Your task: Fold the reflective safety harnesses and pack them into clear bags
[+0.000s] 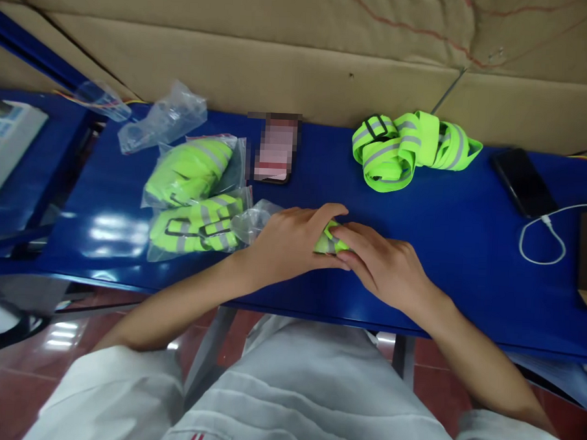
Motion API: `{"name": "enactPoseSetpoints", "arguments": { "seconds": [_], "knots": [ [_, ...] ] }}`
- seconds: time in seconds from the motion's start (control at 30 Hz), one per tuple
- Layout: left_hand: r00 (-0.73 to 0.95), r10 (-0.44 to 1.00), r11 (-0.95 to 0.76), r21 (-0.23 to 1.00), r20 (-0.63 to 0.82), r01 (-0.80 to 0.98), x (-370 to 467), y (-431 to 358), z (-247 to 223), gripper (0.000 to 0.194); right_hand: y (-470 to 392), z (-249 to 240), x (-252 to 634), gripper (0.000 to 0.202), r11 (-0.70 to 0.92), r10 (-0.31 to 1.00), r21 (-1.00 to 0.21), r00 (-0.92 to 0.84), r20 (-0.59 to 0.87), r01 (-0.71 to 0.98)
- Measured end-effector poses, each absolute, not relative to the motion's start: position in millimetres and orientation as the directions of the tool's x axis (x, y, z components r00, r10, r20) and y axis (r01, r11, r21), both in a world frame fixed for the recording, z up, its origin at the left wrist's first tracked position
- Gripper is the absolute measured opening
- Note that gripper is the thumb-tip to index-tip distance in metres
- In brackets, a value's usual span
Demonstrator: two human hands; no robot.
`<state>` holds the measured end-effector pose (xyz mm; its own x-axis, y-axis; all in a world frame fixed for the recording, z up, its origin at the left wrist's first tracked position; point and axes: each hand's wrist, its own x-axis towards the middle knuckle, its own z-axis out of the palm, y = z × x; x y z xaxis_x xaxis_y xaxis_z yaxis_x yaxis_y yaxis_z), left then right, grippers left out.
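Near the front edge of the blue table, a neon yellow strap bundle (327, 242) with grey stripes sits between my two hands. My left hand (292, 241) is wrapped over its left side, beside some crumpled clear plastic (255, 221). The fingers of my right hand (386, 263) press on its right end. Much of the bundle is hidden under my fingers. To the left lie two clear bags with neon straps inside, an upper one (191, 170) and a lower one (198, 227). Loose rolled neon straps (398, 147) rest at the back, right of centre.
A phone (278, 148) lies at the back centre of the blue table (449, 214). Another dark phone (523, 183) and a white cable (539, 262) are on the right. Empty clear bags (164, 118) lie back left. Cardboard (262, 56) lines the rear.
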<state>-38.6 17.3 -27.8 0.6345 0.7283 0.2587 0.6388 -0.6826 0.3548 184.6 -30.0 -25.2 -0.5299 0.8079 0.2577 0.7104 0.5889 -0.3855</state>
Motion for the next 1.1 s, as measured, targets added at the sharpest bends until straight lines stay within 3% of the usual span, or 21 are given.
{"name": "enactPoseSetpoints", "arguments": {
  "seconds": [0.3,0.4,0.5,0.63,0.73,0.9,1.0,1.1],
  "knots": [
    [0.735,0.649,-0.76,0.208,0.196,0.616,-25.4,12.8,-16.2,0.074,-29.1,-31.7,188.8,0.036,0.564,0.784,-0.616,-0.59,0.192,0.55],
    [0.77,0.624,-0.771,0.273,0.137,0.576,-28.8,13.7,-10.9,0.084,-30.1,-37.2,184.5,0.039,0.54,0.805,-0.674,-0.542,0.239,0.505],
    [0.817,0.573,-0.782,0.343,0.062,0.521,-36.5,18.3,-5.2,0.094,-28.6,-37.6,182.7,0.036,0.549,0.824,-0.657,-0.465,0.324,0.516],
    [0.739,0.67,-0.704,0.373,0.068,0.604,-39.1,21.4,-0.3,0.08,-24.0,-29.8,184.5,0.024,0.513,0.858,-0.68,-0.336,0.388,0.524],
    [0.711,0.7,-0.679,0.376,0.073,0.63,-32.4,17.5,1.7,0.078,-23.0,-26.3,184.8,0.026,0.509,0.825,-0.785,-0.459,0.329,0.352],
    [0.848,0.529,-0.8,0.354,0.033,0.485,-11.9,4.8,1.5,0.078,-30.0,-30.6,179.1,0.032,0.44,0.69,-0.87,-0.703,0.169,0.223],
    [0.878,0.477,-0.821,0.374,0.034,0.431,-2.7,2.7,1.1,0.07,-32.3,-31.4,177.5,0.03,0.336,0.704,-0.921,-0.702,0.106,0.197],
    [0.856,0.514,-0.79,0.418,0.053,0.449,-2.1,5.3,2.5,0.065,-30.1,-28.5,179.1,0.031,0.274,0.736,-0.953,-0.666,0.122,0.128]
  ]
}}
